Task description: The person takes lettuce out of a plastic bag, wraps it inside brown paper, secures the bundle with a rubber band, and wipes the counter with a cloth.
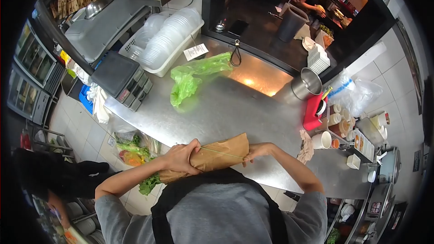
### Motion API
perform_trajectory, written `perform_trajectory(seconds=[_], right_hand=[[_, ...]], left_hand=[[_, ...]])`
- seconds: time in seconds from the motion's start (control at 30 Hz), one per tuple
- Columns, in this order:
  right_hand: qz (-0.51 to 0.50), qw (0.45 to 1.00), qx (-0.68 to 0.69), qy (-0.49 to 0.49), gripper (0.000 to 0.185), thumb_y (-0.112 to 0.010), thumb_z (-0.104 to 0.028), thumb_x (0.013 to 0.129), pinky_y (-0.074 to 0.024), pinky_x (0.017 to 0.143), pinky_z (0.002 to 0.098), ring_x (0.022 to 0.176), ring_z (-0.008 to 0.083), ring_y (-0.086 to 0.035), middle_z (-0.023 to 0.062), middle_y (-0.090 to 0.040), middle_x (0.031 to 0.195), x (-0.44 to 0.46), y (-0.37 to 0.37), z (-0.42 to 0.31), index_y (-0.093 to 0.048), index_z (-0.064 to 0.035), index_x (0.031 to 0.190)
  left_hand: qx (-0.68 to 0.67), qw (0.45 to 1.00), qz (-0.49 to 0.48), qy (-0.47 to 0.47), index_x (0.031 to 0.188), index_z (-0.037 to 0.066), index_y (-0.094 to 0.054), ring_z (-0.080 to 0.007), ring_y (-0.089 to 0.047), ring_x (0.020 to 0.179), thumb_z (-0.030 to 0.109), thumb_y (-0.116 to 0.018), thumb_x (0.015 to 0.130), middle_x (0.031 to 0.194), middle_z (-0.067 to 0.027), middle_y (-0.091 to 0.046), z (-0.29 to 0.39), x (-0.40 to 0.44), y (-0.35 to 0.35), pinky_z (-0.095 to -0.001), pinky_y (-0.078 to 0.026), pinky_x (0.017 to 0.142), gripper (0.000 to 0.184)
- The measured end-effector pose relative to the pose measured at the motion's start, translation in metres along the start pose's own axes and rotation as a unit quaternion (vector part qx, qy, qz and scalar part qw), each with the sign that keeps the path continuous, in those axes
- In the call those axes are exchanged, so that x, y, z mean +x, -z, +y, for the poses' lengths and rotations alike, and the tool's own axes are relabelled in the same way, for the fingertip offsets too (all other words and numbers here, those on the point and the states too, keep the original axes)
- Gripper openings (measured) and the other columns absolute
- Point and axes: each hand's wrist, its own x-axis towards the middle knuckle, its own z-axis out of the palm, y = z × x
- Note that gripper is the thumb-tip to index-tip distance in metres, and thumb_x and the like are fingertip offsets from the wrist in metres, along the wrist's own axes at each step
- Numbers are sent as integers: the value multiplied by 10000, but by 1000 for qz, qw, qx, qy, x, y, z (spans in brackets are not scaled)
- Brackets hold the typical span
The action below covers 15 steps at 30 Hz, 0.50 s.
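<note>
A bundle of leafy greens wrapped in brown paper (221, 152) lies across the front edge of the steel counter, close to my body. Green leaves (149, 183) stick out of its left end. My left hand (181, 157) is closed around the left part of the paper. At the right end, my right hand (257, 152) has its fingers curled and pinched together. A thin, light green strand, like a string or rubber band (222, 151), runs taut over the paper between both hands, its right end in my right fingers.
A green plastic bag (186, 86) lies on the counter (217, 108). Behind it stands a white basket of plastic lids (158, 65), with black containers (118, 74) at left. Sauce bottles (341, 124), a red holder (313, 114) and a metal pot (306, 83) stand right. Co-workers are beyond the pass-through and at lower left.
</note>
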Motion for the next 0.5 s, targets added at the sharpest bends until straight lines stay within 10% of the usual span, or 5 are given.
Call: perform_trajectory(seconds=[0.23, 0.5], right_hand=[[158, 961, 181, 134, 392, -512, -394, 916, -378, 557, 206, 608, 77, -478, 74, -666, 829, 3, -53, 2, -637, -26, 971], [379, 834, 300, 267, 326, -502, -265, 947, -299, 488, 198, 489, 48, -384, 25, -569, 608, 5, -30, -58, -621, -20, 768]], left_hand=[[-220, 975, 7, 39, 937, 134, -331, -153, -474, 737, 324, -798, 646, 747, -54, -498, -45, 2, -7, -299, -368, 622, 582], [-448, 892, 19, 54, 952, 141, -381, -130, -474, 826, 332, -747, 726, 858, -45, -523, -74, 7, -15, -265, -382, 704, 470]])
